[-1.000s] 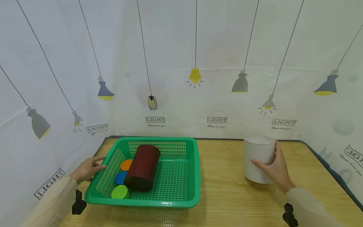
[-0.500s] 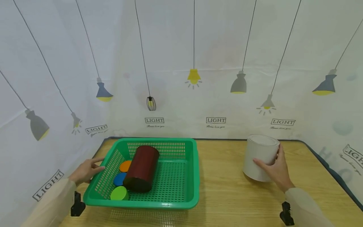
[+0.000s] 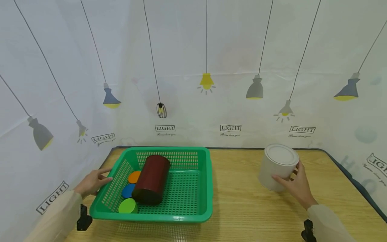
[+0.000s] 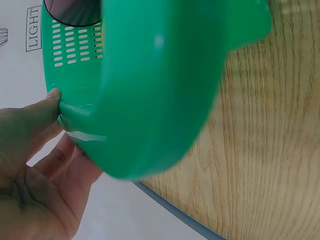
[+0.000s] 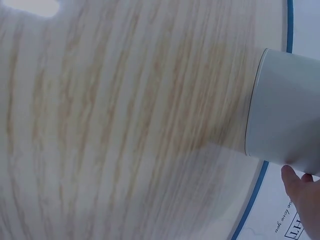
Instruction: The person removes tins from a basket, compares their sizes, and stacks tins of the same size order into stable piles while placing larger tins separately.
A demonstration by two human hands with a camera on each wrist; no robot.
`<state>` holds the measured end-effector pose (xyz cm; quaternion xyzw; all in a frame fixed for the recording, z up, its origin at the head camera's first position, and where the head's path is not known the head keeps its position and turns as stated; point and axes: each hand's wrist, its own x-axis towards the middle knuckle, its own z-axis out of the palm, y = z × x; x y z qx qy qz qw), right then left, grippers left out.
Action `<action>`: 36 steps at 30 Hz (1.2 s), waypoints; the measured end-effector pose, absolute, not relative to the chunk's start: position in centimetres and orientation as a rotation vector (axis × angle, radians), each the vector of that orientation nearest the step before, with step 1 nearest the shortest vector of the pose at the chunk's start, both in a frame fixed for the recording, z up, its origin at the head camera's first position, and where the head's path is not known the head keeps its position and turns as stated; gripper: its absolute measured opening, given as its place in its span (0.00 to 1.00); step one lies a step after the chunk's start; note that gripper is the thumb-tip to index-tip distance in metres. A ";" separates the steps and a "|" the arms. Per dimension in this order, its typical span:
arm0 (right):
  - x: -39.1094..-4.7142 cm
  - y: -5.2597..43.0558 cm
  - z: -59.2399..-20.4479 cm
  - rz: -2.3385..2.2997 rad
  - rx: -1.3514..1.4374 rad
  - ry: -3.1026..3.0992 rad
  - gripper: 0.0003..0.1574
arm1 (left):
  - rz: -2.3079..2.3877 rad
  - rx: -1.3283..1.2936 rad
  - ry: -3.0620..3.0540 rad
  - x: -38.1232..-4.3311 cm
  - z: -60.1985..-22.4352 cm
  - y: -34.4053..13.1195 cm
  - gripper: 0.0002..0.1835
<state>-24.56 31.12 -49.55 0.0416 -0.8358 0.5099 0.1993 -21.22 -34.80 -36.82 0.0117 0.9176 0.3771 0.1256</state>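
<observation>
One white can (image 3: 275,169) | long axis tilted, top toward head camera | right hand (image 3: 297,185) grips can; left hand (image 3: 91,182) grips basket (image 3: 210,188)

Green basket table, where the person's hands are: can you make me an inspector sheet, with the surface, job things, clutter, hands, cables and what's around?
Surface: wood-grain table.
Job's things: white can, tilted, unclear whether it touches the table; green basket, holding a dark red cylinder on its side, an orange piece, a blue piece and a lime piece.
Clutter: nothing seen.
Grippers: left hand holds the basket's rim; right hand grips the can.
Cables: nothing seen; lamp cords are just pictures.
Surroundings: pale backdrop with lamp pictures and "LIGHT" labels.
</observation>
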 end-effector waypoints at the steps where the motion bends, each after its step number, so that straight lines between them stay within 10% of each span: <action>1: -24.6 31.3 -49.8 1.426 0.115 -2.349 0.63 | 1.096 0.037 2.674 -21.2 -36.8 -34.8 0.31; 24: -20.2 31.3 -40.9 1.278 0.121 -2.515 0.62 | 1.112 0.045 2.677 -21.1 -36.8 -34.7 0.31; 36: -19.4 27.7 -34.8 1.206 0.378 -2.397 0.38 | 1.118 0.041 2.673 -21.1 -36.9 -34.8 0.31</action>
